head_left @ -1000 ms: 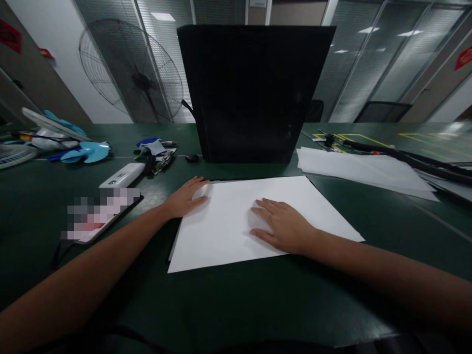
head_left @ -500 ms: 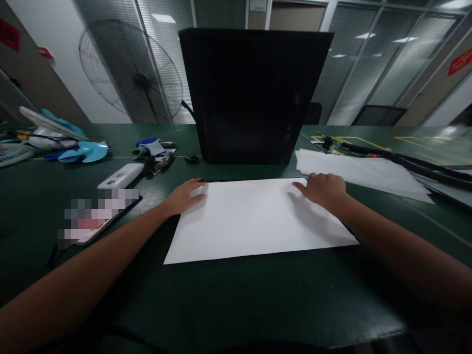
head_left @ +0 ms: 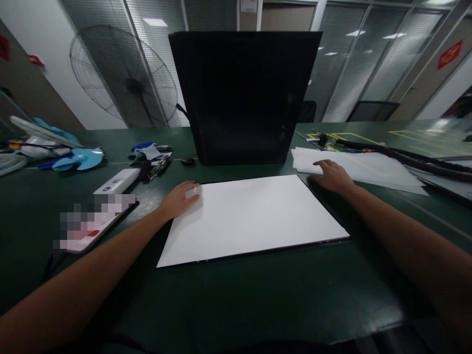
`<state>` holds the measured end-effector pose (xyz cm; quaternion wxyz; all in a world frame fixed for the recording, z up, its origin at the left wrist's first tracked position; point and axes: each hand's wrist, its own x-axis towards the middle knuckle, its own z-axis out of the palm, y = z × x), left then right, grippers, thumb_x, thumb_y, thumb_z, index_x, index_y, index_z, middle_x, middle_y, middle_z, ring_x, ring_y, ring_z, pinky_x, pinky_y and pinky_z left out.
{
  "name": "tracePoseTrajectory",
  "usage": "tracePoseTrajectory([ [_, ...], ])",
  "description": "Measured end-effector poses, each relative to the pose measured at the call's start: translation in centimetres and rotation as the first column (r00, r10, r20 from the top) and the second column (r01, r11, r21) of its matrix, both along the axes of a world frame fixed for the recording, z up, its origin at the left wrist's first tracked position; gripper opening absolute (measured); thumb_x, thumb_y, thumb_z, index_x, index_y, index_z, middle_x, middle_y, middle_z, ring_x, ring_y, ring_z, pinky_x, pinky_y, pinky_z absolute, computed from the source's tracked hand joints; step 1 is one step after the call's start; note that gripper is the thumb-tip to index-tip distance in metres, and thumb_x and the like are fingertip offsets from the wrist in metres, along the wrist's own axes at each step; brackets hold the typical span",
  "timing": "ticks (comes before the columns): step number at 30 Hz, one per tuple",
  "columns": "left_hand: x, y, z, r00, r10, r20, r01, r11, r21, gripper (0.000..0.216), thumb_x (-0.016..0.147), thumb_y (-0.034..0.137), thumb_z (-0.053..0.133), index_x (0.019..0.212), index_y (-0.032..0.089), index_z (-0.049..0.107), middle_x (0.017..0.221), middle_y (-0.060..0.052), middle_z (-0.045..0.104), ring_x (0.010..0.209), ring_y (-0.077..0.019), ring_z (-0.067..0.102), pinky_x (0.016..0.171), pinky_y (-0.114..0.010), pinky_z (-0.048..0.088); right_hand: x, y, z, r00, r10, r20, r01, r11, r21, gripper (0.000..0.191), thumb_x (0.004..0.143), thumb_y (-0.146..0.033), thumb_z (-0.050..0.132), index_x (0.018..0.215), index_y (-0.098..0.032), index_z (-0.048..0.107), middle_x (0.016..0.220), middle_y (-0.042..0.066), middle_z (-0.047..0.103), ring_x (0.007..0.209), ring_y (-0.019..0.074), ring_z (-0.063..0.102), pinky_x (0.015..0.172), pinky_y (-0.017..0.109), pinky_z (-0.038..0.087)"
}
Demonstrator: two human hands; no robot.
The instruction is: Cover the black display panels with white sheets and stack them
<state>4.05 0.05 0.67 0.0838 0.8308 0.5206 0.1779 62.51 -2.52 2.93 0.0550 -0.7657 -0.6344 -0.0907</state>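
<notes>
A white sheet of paper (head_left: pixel 250 219) lies flat on a thin dark board on the green table. My left hand (head_left: pixel 179 198) rests at the sheet's far left corner, fingers curled loosely onto the paper. My right hand (head_left: pixel 333 176) lies palm down past the sheet's far right corner, its fingers stretched out onto the near edge of a stack of white sheets (head_left: pixel 363 167).
An upright stack of black boards (head_left: pixel 243 96) stands behind the sheet. A phone (head_left: pixel 94 221), a white device (head_left: pixel 117 182), tools (head_left: pixel 151 155) and blue fan blades (head_left: pixel 77 158) lie at the left. Black cables (head_left: pixel 401 156) run at the far right. A floor fan (head_left: pixel 123 78) stands behind.
My right hand left the middle of the sheet, went to its far right corner, then onto the paper stack. The sheet has turned square onto the dark board.
</notes>
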Motion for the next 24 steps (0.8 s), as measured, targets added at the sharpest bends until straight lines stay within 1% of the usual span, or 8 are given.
tracePoseTrajectory([
  [2,0.1,-0.2,0.1,1.0,-0.002,-0.016,0.002,1.0,0.009,0.069,0.095,0.062,0.044,0.144,0.016,0.061,0.156,-0.015,0.054,0.144,-0.0345,0.051,0.124,-0.049,0.036,1.7,0.1,-0.5,1.0,-0.016,-0.004,0.016,1.0,-0.022,0.079,0.098,-0.065,0.04,0.157,-0.014,0.047,0.157,0.023,0.047,0.142,0.04,0.047,0.11,0.058,0.042],
  [4,0.2,-0.4,0.3,0.999,-0.013,-0.03,0.013,1.0,0.02,0.069,0.095,0.06,0.043,0.145,0.015,0.06,0.156,-0.015,0.055,0.144,-0.0337,0.05,0.125,-0.048,0.034,2.6,0.2,-0.8,0.999,-0.04,-0.007,0.039,0.997,-0.066,0.078,0.098,-0.069,0.035,0.154,-0.017,0.053,0.154,0.022,0.051,0.136,0.0411,0.052,0.104,0.059,0.046],
  [7,0.2,-0.6,0.3,0.998,-0.029,-0.047,0.031,0.999,0.039,0.067,0.096,0.057,0.041,0.145,0.015,0.059,0.155,-0.015,0.055,0.145,-0.0313,0.05,0.125,-0.046,0.034,2.7,0.3,-0.9,0.998,-0.055,0.02,0.056,0.995,-0.084,0.079,0.099,-0.074,0.029,0.153,-0.023,0.055,0.151,0.021,0.053,0.131,0.0433,0.055,0.097,0.06,0.049],
  [9,0.1,-0.5,0.2,0.998,-0.029,-0.055,0.032,0.998,0.046,0.066,0.097,0.056,0.041,0.145,0.015,0.059,0.155,-0.015,0.055,0.145,-0.0303,0.05,0.125,-0.045,0.034,2.0,0.1,-0.8,0.997,-0.054,0.053,0.058,0.995,-0.075,0.074,0.102,-0.069,0.03,0.15,-0.021,0.057,0.146,0.023,0.057,0.129,0.043,0.057,0.098,0.058,0.049],
  [12,0.1,-0.3,-0.1,0.998,-0.027,-0.065,0.03,0.998,0.053,0.065,0.096,0.054,0.041,0.144,0.015,0.059,0.155,-0.015,0.055,0.146,-0.0304,0.049,0.125,-0.046,0.033,0.6,-0.4,-0.3,0.993,-0.068,0.102,0.074,0.995,-0.061,0.056,0.107,-0.045,0.032,0.136,-0.012,0.066,0.131,0.027,0.065,0.119,0.0389,0.064,0.096,0.053,0.05],
  [16,0.0,-0.1,-0.3,0.997,-0.032,-0.063,0.036,0.997,0.061,0.067,0.095,0.052,0.041,0.144,0.01,0.06,0.155,-0.019,0.055,0.145,-0.0314,0.049,0.126,-0.048,0.033,-1.5,-1.4,1.0,0.978,-0.136,0.157,0.141,0.99,-0.019,0.043,0.102,-0.019,0.037,0.131,-0.005,0.065,0.119,0.03,0.068,0.11,0.0389,0.068,0.088,0.05,0.052],
  [20,0.1,-0.3,0.0,0.997,-0.035,-0.069,0.039,0.997,0.062,0.066,0.095,0.051,0.04,0.144,0.011,0.059,0.154,-0.018,0.056,0.145,-0.0312,0.05,0.125,-0.047,0.034,-4.3,-2.6,3.3,0.967,-0.161,0.199,0.169,0.985,-0.027,0.037,0.098,-0.013,0.04,0.121,-0.004,0.068,0.114,0.03,0.069,0.106,0.041,0.069,0.082,0.046,0.052],
  [24,0.3,-0.7,0.4,0.997,-0.043,-0.064,0.047,0.997,0.058,0.067,0.096,0.05,0.04,0.144,0.009,0.059,0.152,-0.019,0.057,0.144,-0.0318,0.05,0.124,-0.047,0.036,-9.8,-4.7,5.2,0.967,-0.082,0.243,0.098,0.994,-0.056,0.035,0.097,-0.017,0.044,0.12,-0.003,0.067,0.113,0.03,0.069,0.106,0.0405,0.069,0.082,0.046,0.052],
])
